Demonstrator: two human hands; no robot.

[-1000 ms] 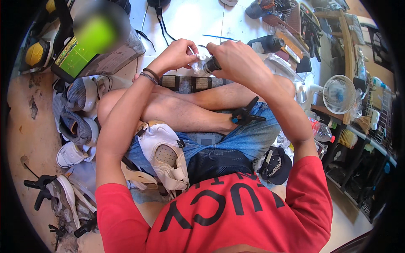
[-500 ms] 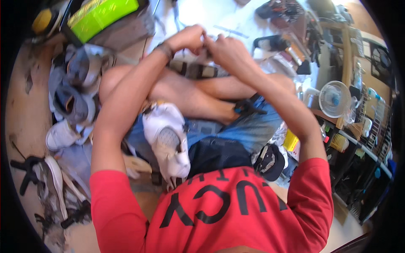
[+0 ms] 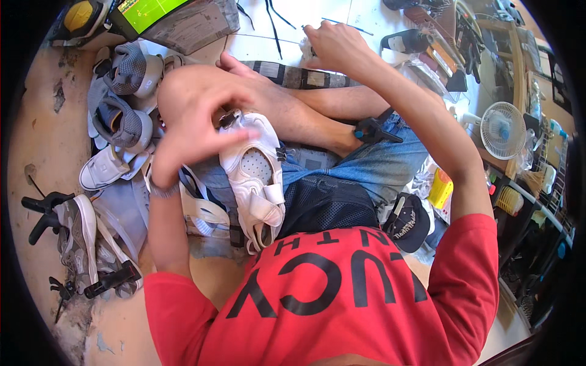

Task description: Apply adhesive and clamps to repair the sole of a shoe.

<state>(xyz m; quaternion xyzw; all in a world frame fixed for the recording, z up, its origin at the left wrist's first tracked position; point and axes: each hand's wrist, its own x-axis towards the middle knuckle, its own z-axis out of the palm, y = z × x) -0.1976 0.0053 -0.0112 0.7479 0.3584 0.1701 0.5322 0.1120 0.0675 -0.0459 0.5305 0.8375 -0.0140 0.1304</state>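
Note:
A white strapped sandal [image 3: 251,177] with a dotted insole lies across my lap, with a small black clip [image 3: 281,152] at its side. Beside its far end, my left hand [image 3: 198,125] is open, thumb and fingers spread in a curve around a small dark, shiny piece [image 3: 231,118]. The thumb passes over the upper part of the sandal; whether it touches cannot be told. Farther off, over the pale floor tiles, my right hand [image 3: 339,47] has its fingers bent together near a small whitish item [image 3: 307,50]. What they pinch is too small to make out.
Grey shoes [image 3: 125,125], a white shoe [image 3: 104,168] and clamped sneakers [image 3: 85,244] crowd the left. A spring clamp [image 3: 373,130] sits on my jeans. A lit screen [image 3: 146,12] leans against a box at the far left. A fan [image 3: 502,130] and black cap [image 3: 403,222] are at right.
My hands were together above my legs; now they are apart. The left has come back toward the sandal and opened, while the right stays out over the tiles.

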